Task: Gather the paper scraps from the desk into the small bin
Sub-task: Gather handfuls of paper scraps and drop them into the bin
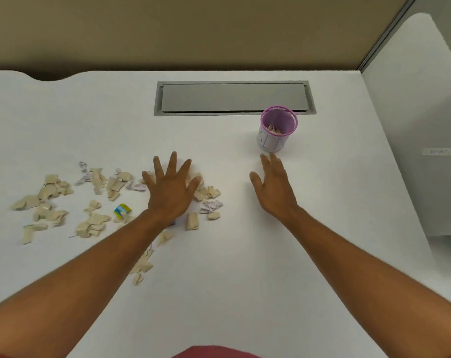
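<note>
Red garment edge (214, 352), lowest in view. White desk (245, 254), a grey cable hatch (232, 98) set into it. Left hand (171, 188): fingers spread, palm down over the paper scraps (90, 197), likely to rake them together; scraps extend left and under it. Right hand (273, 188): open, fingers close together, empty, near the purple bin (278, 130), perhaps to steady it. Bin holds a few scraps. Blue-yellow wrapper (122, 211) among the scraps.
</note>
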{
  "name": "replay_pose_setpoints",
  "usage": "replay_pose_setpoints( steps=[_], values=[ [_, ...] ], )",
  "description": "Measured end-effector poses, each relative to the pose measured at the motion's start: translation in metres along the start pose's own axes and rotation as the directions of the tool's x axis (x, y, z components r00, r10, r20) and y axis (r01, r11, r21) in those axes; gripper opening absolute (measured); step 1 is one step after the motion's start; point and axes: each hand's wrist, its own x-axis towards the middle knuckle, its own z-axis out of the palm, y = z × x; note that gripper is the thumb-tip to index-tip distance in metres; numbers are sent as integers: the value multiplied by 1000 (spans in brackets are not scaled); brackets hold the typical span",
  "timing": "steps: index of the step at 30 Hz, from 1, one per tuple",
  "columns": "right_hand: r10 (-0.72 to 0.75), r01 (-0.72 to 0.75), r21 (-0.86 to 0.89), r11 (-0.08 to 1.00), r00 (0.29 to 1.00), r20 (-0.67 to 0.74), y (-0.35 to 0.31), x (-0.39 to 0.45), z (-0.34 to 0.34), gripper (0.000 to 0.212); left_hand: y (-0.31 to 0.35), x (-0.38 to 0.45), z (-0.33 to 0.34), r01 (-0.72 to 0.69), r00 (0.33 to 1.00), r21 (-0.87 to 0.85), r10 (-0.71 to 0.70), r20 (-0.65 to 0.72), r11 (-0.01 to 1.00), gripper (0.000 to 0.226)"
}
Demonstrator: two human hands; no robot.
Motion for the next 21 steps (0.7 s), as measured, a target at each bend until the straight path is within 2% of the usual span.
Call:
replay_pose_setpoints(
  steps=[3,5,7,10,12,14,15,17,18,21],
  values=[
    [-97,99,-124,987,995,29,-15,-9,23,57,5,-13,9,-86,994,20,84,66,996,62],
    [-189,195,-95,976,980,63,-25,-22,37,53,11,-24,12,-148,985,-29,150,83,989,58],
    [-303,311,-56,949,945,124,-33,-36,49,51,14,-35,11,-193,976,-158,206,73,968,54],
    [-397,391,66,918,907,144,-39,-52,56,49,8,-49,2,-279,957,-327,291,-14,903,48],
    [-380,371,146,917,924,38,-39,-55,52,50,-3,-56,-8,-326,946,-329,304,-116,886,44],
    [-303,308,121,944,951,-55,-36,-55,48,63,-21,-61,-16,-283,952,-296,229,-206,912,41],
    [-248,251,97,963,968,-44,-35,-55,47,76,-31,-62,-18,-229,959,-268,169,-228,936,41],
    [-128,122,95,988,990,57,-36,-54,48,99,-47,-64,-20,-68,980,-208,26,-199,976,44],
    [-94,82,115,990,990,108,-37,-52,51,103,-52,-64,-19,1,987,-188,-31,-158,982,48],
    [-113,81,213,974,983,144,-52,-44,57,88,-55,-60,-14,27,998,-206,-38,-50,978,53]
  ],
)
